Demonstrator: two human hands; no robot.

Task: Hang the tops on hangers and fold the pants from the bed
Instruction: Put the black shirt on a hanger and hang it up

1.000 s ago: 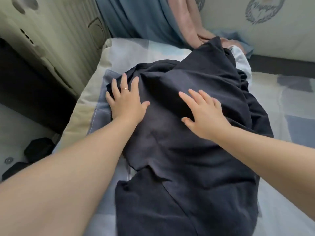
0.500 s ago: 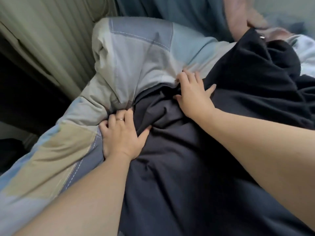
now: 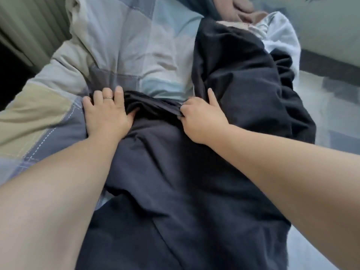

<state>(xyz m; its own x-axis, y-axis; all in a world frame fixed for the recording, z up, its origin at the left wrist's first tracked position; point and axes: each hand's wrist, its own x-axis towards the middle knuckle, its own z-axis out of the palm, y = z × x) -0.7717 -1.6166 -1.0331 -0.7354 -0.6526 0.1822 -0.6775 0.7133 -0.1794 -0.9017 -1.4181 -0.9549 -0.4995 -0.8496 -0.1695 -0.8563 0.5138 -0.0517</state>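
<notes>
Head view, left hand point(image 3: 106, 113), right hand point(image 3: 199, 118) gripping bunched navy garment point(image 3: 175, 182)

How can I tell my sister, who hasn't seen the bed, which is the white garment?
Start at the bed's patchwork quilt, with a big dark garment sprawled across it. Follow it to its far end: the white garment pokes out from behind it, beside a pink cloth. It is the only white piece there.
</notes>
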